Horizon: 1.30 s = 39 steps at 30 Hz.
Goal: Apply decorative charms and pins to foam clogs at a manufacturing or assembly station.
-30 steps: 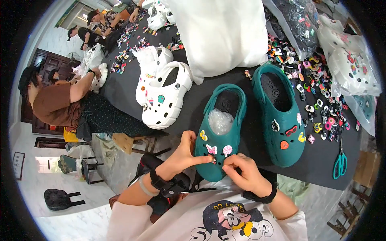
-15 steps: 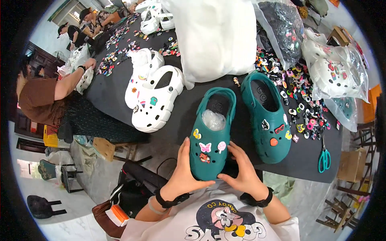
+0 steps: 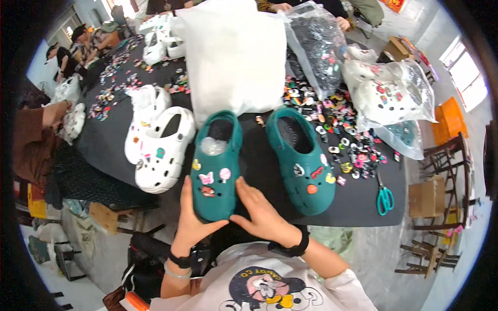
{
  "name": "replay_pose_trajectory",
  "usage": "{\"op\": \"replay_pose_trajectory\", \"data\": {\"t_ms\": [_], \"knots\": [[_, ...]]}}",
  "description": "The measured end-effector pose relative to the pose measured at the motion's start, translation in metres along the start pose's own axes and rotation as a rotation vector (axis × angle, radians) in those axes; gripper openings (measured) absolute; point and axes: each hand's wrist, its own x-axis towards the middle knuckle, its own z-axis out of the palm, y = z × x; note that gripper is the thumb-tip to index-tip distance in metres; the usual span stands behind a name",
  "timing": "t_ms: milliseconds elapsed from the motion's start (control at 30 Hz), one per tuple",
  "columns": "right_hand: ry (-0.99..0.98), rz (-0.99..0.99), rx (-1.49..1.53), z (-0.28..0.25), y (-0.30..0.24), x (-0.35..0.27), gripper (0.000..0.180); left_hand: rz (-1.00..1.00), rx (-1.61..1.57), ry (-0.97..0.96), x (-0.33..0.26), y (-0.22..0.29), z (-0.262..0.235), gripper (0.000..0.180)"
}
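Between my two hands is a dark green clog (image 3: pixel 215 193), its toe toward me. Charms dot its upper: a pink butterfly, a pink lollipop, a yellow one and a reddish figure. Clear crumpled plastic fills its opening. My left hand (image 3: pixel 191 220) grips the left side of the toe, and my right hand (image 3: pixel 263 216) grips the right side, thumbs nearly meeting at the tip. To the right, untouched, lies the matching green clog (image 3: pixel 310 199) with several charms. A pair of white clogs (image 3: pixel 165 168) sits close by on the left, also carrying charms.
Teal-handled scissors (image 3: pixel 385 201) lie near the right table edge. Loose charms (image 3: pixel 358 150) spread behind them. A large white bag (image 3: pixel 236 57) stands at the back, with bagged white clogs (image 3: pixel 386 96) to its right. People work at the left and far sides.
The view has swung, so the table's things appear farther left. The held green clog has moved left, closer to the white clogs and farther from its mate. Both hands keep their hold.
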Motion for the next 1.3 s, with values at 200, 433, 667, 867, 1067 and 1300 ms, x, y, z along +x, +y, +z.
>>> {"op": "replay_pose_trajectory", "data": {"t_ms": [200, 433, 667, 867, 1067, 1300], "knots": [[0.080, -0.010, -0.125, -0.076, -0.035, -0.044, 0.074, 0.028, 0.182, 0.174, -0.019, 0.029, 0.004, 0.114], [0.591, 0.368, -0.014, -0.140, 0.029, -0.078, 0.056, 0.322, -0.178, -0.168, -0.009, 0.073, 0.026, 0.062], [0.501, 0.404, 0.347, -0.123, 0.057, -0.090, 0.048, 0.231, -0.373, -0.236, 0.048, 0.084, 0.123, 0.083], [0.437, 0.370, 0.205, -0.113, 0.039, -0.103, 0.059, 0.266, -0.182, -0.221, 0.035, 0.081, 0.133, 0.091], [0.220, 0.264, 0.066, -0.091, -0.004, -0.116, 0.068, 0.225, -0.130, -0.271, 0.002, 0.070, 0.087, 0.095], [0.166, 0.210, 0.005, -0.090, -0.012, -0.119, 0.064, 0.090, -0.230, -0.319, -0.013, 0.072, 0.057, 0.063]]}}
